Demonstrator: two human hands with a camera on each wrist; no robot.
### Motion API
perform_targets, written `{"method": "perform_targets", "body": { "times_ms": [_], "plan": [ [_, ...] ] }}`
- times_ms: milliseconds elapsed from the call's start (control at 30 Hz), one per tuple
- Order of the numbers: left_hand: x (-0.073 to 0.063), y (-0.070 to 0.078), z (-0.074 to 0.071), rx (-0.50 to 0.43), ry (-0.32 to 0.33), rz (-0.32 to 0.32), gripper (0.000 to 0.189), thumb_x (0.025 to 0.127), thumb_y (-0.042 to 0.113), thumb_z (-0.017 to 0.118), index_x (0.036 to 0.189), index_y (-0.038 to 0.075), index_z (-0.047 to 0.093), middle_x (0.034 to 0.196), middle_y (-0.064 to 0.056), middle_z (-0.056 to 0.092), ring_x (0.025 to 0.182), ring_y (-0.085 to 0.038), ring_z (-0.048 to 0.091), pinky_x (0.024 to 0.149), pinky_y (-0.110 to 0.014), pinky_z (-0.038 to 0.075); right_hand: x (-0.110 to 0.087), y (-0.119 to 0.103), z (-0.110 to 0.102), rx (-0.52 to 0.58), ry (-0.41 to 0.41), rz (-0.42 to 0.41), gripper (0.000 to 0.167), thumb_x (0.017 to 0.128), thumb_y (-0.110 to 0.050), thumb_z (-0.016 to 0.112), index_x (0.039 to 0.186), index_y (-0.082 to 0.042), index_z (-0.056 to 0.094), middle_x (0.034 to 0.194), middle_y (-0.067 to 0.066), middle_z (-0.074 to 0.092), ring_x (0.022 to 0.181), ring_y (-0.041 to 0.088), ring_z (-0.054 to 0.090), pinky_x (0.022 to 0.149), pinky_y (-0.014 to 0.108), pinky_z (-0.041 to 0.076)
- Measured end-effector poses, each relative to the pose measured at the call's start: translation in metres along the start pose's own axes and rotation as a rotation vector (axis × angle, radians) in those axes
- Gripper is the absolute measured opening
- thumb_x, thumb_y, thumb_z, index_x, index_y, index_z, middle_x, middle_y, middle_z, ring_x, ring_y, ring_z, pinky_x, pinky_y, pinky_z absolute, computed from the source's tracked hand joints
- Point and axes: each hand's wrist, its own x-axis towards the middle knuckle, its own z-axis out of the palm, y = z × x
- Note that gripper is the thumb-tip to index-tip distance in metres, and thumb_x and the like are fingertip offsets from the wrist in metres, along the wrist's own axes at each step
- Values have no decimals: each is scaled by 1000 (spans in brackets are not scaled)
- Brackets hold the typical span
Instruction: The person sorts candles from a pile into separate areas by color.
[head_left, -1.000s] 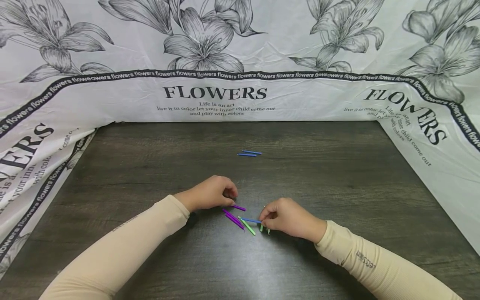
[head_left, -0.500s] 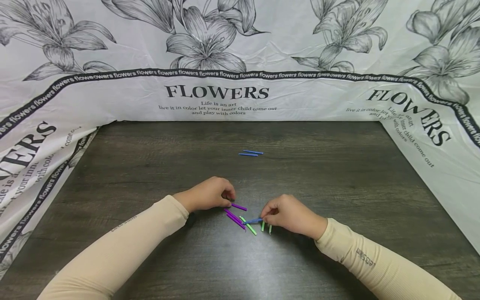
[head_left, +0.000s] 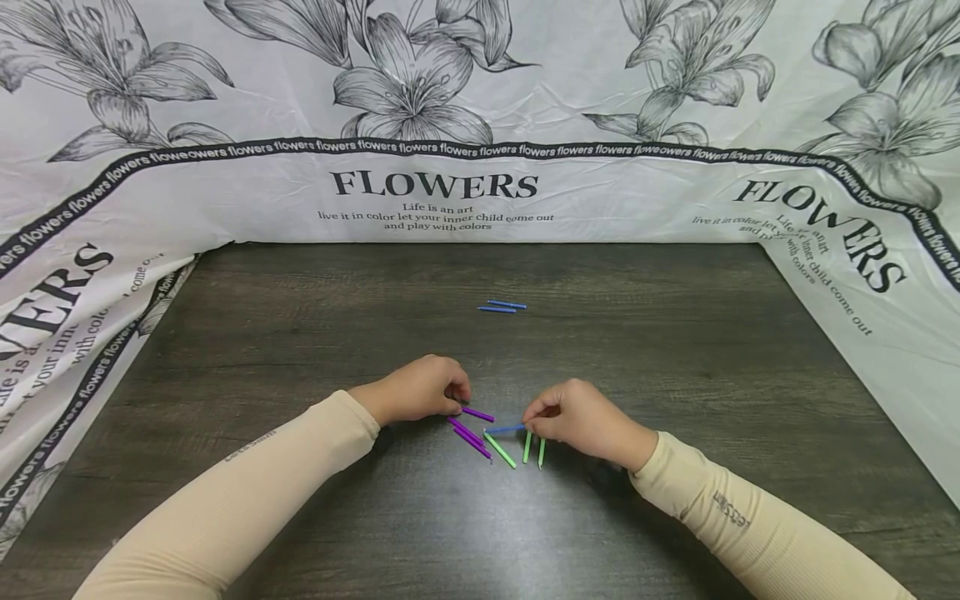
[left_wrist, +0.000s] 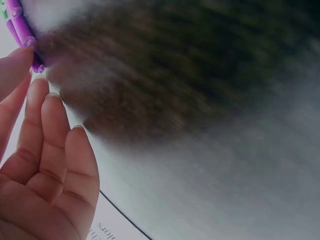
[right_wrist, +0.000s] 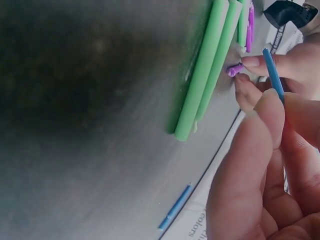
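Observation:
My left hand (head_left: 423, 389) pinches one end of a thin purple candle (head_left: 478, 413) between thumb and finger, low over the table. My right hand (head_left: 588, 422) holds a blue candle (head_left: 506, 429) by thumb and fingertips, its free end pointing left. Two more purple candles (head_left: 471, 442) lie side by side, slanted, just below the left hand. To their right is a slanted green candle (head_left: 500, 451). Two other green candles (right_wrist: 200, 75) lie nearly parallel below the right fingers. In the left wrist view, the thumb covers part of the purple candle (left_wrist: 20, 25).
Farther back on the dark wood-grain table (head_left: 337, 292) lie two blue candles (head_left: 498, 309), close together. A white cloth (head_left: 622, 200) printed with flowers and lettering hangs round the table's back and sides.
My right hand has moved slightly away from me, taking the blue candle from across the slanted green candle to beyond its upper end. The left hand has stayed nearly still.

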Motion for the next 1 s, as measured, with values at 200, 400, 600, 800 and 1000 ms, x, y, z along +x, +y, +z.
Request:
{"method": "perform_targets", "body": {
  "times_ms": [200, 400, 600, 800, 1000],
  "plan": [
    [0, 1, 1, 13, 2, 1, 9, 82, 4, 73, 87, 11, 71, 85, 5, 62, 77, -6, 54, 72, -23, 47, 2, 0, -4, 23, 22, 17, 11, 86, -6, 65, 91, -4, 75, 82, 4, 71, 63, 11, 53, 57, 25, 47],
    [-1, 1, 1, 14, 4, 8, 8, 82, 5, 74, 85, 12, 71, 84, 6, 61, 76, -6, 52, 71, -23, 46, 6, 3, -8, 47, 40, 37, 12, 88, -7, 65, 93, -4, 75, 85, 5, 72, 67, 12, 56, 60, 27, 50],
    [-1, 1, 0, 5, -2, 4, 7, 82, 6, 73, 85, 11, 71, 83, 5, 61, 75, -6, 52, 71, -23, 46, 11, 5, -13, 70, 69, 74, 12, 89, -7, 64, 95, -3, 74, 88, 7, 72, 73, 19, 62, 65, 31, 53],
    [0, 0, -1, 1, -4, 6, 8, 82, 4, 72, 86, 11, 72, 83, 5, 62, 73, -6, 52, 69, -23, 46, 20, 7, -21, 100, 117, 94, 13, 89, -8, 65, 96, -1, 73, 91, 12, 72, 75, 24, 65, 66, 33, 54],
    [1, -1, 0, 2, -5, 4, 8, 83, 4, 71, 86, 11, 73, 82, 5, 62, 72, -5, 52, 67, -22, 46, 31, 9, -30, 112, 141, 118, 15, 90, -9, 64, 99, 0, 73, 90, 14, 71, 79, 27, 66, 69, 36, 55]
  ]
}}
